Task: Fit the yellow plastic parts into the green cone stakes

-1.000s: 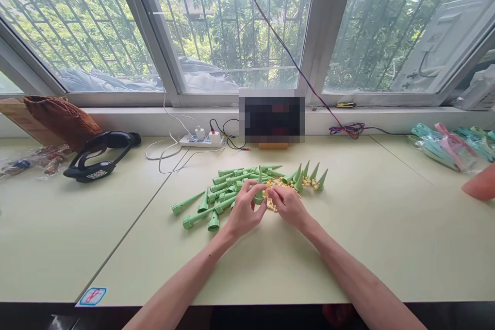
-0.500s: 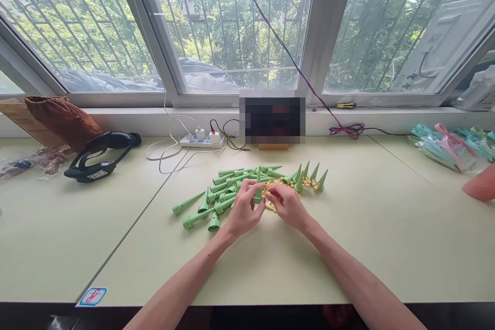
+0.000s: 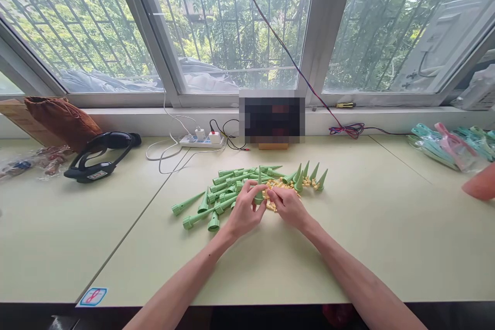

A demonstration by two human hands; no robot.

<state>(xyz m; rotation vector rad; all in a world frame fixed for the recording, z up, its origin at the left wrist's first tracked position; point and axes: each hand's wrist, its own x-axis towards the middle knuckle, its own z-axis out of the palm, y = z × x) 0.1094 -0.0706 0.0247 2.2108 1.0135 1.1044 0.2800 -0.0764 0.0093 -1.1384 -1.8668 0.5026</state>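
Observation:
Near the middle of the table, my left hand [image 3: 247, 207] is closed round a green watering spike [image 3: 259, 178] that stands point up. My right hand [image 3: 286, 205] meets it from the right, fingertips pinched against the spike's side; whatever they hold is hidden. Behind and between the hands lies a pile of small yellow valve pieces [image 3: 271, 207]. Left of my left hand is a heap of loose green spikes [image 3: 222, 205], mostly lying on their sides. Beyond my right hand several green spikes [image 3: 320, 180] stand point up with yellow pieces at their bases.
On the left of the table [image 3: 386, 247] lie a black headset [image 3: 101, 157] and a brown pouch [image 3: 64, 118]. A power strip [image 3: 201, 139] with cables sits at the back, beside a blurred-out screen [image 3: 271, 118]. Bagged plastic items [image 3: 452, 149] and an orange object [image 3: 480, 184] are at the right.
My right hand's fingers have drawn together and shifted slightly up against the spike. My left hand stays in place on the spike.

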